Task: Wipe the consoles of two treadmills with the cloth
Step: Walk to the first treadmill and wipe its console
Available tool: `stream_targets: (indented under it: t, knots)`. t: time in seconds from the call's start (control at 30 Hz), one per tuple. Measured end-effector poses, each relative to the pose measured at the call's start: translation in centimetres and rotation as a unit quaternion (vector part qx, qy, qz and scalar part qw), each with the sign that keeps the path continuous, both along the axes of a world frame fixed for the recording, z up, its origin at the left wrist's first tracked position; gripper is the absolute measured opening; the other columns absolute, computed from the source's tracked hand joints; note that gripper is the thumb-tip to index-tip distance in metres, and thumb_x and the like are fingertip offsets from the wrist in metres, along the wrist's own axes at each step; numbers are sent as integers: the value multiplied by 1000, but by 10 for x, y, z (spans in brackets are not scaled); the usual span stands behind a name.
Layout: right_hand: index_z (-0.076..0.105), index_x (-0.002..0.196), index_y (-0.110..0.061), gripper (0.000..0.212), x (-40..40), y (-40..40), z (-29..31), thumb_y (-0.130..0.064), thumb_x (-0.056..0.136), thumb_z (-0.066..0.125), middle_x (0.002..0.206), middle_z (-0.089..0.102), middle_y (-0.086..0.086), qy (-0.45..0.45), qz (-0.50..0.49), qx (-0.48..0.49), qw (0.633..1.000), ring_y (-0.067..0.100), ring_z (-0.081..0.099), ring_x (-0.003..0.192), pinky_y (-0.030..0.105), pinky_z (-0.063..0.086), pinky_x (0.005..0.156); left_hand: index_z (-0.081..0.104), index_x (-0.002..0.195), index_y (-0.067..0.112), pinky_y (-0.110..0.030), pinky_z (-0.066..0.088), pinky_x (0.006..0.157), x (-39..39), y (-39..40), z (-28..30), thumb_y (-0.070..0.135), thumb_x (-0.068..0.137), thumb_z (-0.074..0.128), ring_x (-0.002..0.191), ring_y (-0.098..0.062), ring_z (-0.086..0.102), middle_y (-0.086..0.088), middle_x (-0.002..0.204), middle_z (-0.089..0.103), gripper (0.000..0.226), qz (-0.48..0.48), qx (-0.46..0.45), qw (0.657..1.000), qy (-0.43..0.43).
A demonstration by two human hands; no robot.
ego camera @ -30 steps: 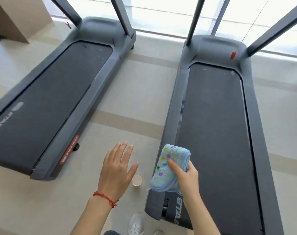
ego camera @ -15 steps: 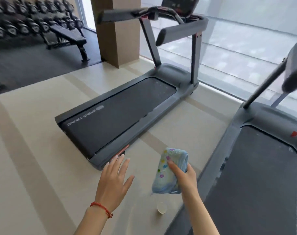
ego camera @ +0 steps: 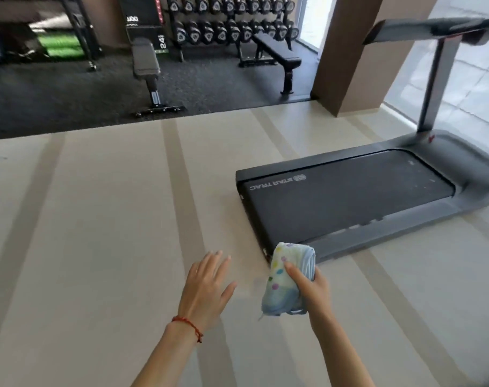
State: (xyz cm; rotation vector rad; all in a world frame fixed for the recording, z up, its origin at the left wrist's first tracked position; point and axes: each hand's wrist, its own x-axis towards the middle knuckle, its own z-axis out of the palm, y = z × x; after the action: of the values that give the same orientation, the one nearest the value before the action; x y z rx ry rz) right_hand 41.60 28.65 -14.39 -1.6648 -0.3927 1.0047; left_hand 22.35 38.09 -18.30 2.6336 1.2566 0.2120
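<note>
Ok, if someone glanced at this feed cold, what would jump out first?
The folded pastel cloth gripped in the right hand, low centre, beside the open left hand. Then the dark treadmill at right, and the dumbbell rack along the back wall.

Bright window daylight, motion blur, warped edges

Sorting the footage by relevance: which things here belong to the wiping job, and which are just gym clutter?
Job: cloth in right hand; treadmill; empty left hand.

Lying about: dumbbell rack; two benches; pillar.
</note>
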Motion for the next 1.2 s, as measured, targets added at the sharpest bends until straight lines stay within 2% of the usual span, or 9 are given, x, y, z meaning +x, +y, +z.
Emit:
stream_targets:
  t: [0.07, 0.23, 0.43, 0.6, 0.67, 0.77, 0.97, 1.2]
  knots:
    - [64, 94, -14, 20, -17, 33, 0, -24, 78, 72, 88, 71, 6, -5, 28, -5, 1000, 19, 69, 80, 41, 59, 71, 63, 116, 7, -38, 43, 91, -22, 23, 1, 48, 99, 8, 110, -31, 57, -13, 120, 62, 70, 30, -2, 1000, 3]
    - [63, 93, -12, 23, -41, 111, -8, -26, 78, 73, 89, 70, 7, -12, 84, -29, 996, 22, 68, 83, 51, 57, 76, 65, 114, 6, -47, 49, 86, -58, 76, -4, 47, 99, 5, 109, -30, 60, -13, 119, 63, 74, 100, -24, 994, 26]
    - [64, 88, -14, 19, -44, 210, -24, -26, 77, 74, 83, 70, 4, -7, 112, -26, 993, 14, 67, 73, 34, 58, 66, 64, 116, 8, -46, 49, 86, -72, 155, -29, 48, 99, 6, 110, -30, 59, -13, 120, 62, 72, 132, -50, 989, 33]
    - [66, 94, -13, 25, -27, 313, -35, -27, 76, 75, 89, 73, 8, 9, 125, -22, 992, 22, 70, 83, 37, 58, 75, 64, 116, 7, -46, 49, 87, -65, 252, -35, 49, 98, 6, 112, -30, 58, -13, 121, 62, 74, 167, -54, 984, 28]
    - [65, 96, -12, 27, -23, 357, -32, -27, 76, 74, 91, 72, 8, 9, 137, -24, 990, 23, 69, 84, 36, 57, 75, 64, 115, 6, -46, 50, 86, -64, 293, -31, 50, 98, 6, 111, -31, 58, -14, 121, 62, 74, 177, -50, 983, 25]
    - [64, 96, -13, 26, -20, 422, -24, -27, 77, 74, 90, 71, 7, 6, 154, -19, 988, 21, 69, 83, 31, 56, 70, 63, 118, 7, -46, 48, 88, -63, 352, -23, 50, 98, 6, 113, -31, 57, -14, 123, 60, 74, 187, -37, 981, 23]
    - [63, 95, -14, 22, -21, 536, -22, -24, 79, 72, 85, 70, 3, 13, 156, -17, 988, 14, 67, 76, 15, 51, 52, 62, 119, 6, -48, 48, 88, -66, 466, -21, 51, 98, 7, 113, -32, 57, -15, 123, 60, 73, 192, -28, 981, 21]
    - [65, 96, -14, 22, -22, 676, -42, -25, 78, 72, 88, 71, 3, 19, 107, -31, 994, 15, 68, 80, 21, 52, 60, 62, 118, 6, -46, 48, 88, -67, 632, -49, 50, 98, 8, 114, -31, 56, -14, 123, 60, 73, 153, -24, 988, 16]
